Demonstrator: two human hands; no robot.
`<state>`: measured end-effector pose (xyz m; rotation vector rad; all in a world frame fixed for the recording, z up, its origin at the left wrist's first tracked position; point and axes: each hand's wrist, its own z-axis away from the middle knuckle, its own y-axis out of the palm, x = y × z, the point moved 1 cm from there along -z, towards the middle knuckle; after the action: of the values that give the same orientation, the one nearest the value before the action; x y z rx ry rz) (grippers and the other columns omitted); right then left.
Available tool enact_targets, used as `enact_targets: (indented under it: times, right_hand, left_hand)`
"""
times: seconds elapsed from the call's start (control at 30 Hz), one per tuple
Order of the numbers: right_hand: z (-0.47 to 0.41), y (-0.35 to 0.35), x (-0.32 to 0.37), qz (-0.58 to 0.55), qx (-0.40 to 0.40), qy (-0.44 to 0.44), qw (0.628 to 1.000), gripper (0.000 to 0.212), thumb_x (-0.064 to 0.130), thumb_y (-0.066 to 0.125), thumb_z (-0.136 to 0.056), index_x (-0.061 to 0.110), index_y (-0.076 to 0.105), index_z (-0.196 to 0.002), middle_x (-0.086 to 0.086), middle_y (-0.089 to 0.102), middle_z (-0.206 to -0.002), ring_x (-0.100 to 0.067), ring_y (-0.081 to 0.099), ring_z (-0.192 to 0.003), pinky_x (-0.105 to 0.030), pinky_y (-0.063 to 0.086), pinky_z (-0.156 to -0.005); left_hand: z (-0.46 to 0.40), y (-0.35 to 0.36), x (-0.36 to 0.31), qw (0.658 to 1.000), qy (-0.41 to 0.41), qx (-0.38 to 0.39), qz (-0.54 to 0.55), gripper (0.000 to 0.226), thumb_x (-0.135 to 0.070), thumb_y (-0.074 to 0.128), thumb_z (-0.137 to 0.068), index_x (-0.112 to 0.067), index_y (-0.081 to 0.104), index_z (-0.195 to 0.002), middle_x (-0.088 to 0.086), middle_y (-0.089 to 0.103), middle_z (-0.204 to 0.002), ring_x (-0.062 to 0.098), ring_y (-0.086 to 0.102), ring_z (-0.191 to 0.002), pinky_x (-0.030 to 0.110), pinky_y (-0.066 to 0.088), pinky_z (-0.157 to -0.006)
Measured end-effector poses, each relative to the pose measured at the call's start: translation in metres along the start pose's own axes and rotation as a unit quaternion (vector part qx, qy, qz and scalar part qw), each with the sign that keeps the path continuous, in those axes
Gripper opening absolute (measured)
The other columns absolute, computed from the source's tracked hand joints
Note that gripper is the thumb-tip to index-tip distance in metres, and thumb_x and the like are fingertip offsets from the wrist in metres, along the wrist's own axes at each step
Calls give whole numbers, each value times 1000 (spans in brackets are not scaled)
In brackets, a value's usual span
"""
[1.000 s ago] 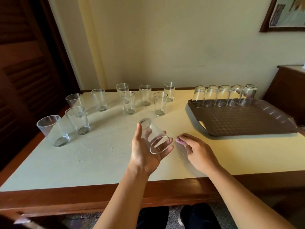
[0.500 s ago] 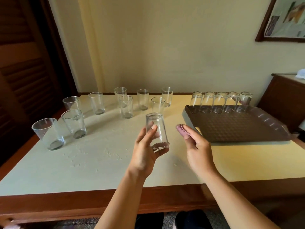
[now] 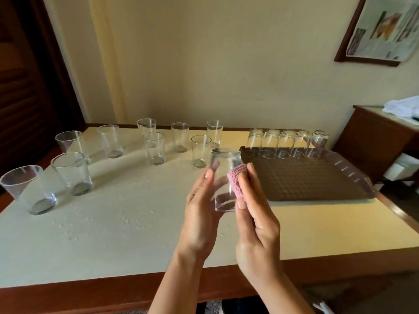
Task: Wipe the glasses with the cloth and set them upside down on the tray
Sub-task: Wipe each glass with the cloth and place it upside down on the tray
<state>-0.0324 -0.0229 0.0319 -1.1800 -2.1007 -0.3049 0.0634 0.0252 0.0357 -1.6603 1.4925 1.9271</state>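
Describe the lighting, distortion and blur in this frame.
Head view: light from the right casts the upright glasses' shadows leftward across the table; wide-angle bends the table edge; the held glass and pink cloth look slightly soft.

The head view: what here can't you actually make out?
- Held glass: its right side, behind the pink cloth and right hand; left hand hides the lower left.
- Wall picture: cut off by the top-right edge, blurred.
- White bundle on the side cabinet: cropped, unidentifiable.
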Motion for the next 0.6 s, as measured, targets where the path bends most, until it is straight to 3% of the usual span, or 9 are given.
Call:
enact_targets:
  times: [0.07,0.2,0.3,0.4,0.47,0.53,0.6]
  right_hand:
    - [-14,-5,-4,-30,0,11,1000,42,-6,44,-101,-3,45,-144,-18,34,-160,-6,38,-147,-23,36,-117]
    - [-36,-9,-7,-44,6,20,999,43,2,44,-105,9,46,-147,-8,36,-163,-24,34,-152,-44,34,-122]
    - [-10,0,-3,-69,22,15,997,45,-1,43,-106,8,48,-150,-8,34,-165,-30,43,-146,-48,40,-117]
    - [-6,-1,-2,-83,-6,11,996,46,-5,43,-103,2,46,-148,-13,32,-164,-28,45,-145,-42,42,-117]
    - [-27,-7,-2,-84,-15,24,996,44,-6,42,-103,-2,42,-146,-18,33,-162,-23,43,-146,-39,39,-119]
    - [-45,-13,-1,-53,-24,28,998,43,-1,44,-104,6,45,-146,-14,37,-161,-22,37,-150,-38,34,-122]
    - [-40,-11,1,-81,-14,27,996,43,0,44,-104,9,46,-146,-11,39,-161,-23,37,-150,-37,35,-121]
  left_hand:
    - [1,3,2,999,-7,43,-13,53,-44,54,-102,-29,50,-152,13,72,-128,16,72,-86,31,56,-76]
    - [1,11,2,999,47,-6,-13,61,-43,71,-93,-24,53,-149,14,71,-129,25,68,-92,38,58,-81]
    - [-3,10,-5,997,66,-24,-34,49,-52,50,-102,-19,65,-136,9,74,-125,27,71,-108,39,58,-90]
    - [-4,7,-7,996,59,-3,-62,48,-46,39,-109,-24,55,-149,8,70,-135,30,66,-125,51,51,-104]
    - [-3,10,-4,995,64,4,-72,53,-43,52,-104,-27,48,-155,9,68,-138,31,66,-117,51,49,-98]
    - [0,15,0,993,88,-7,-82,65,-43,65,-95,-27,47,-155,12,66,-138,30,64,-105,45,51,-89]
    - [1,18,-2,992,104,-14,-74,64,-36,69,-94,-20,50,-153,13,66,-139,31,66,-112,42,55,-90]
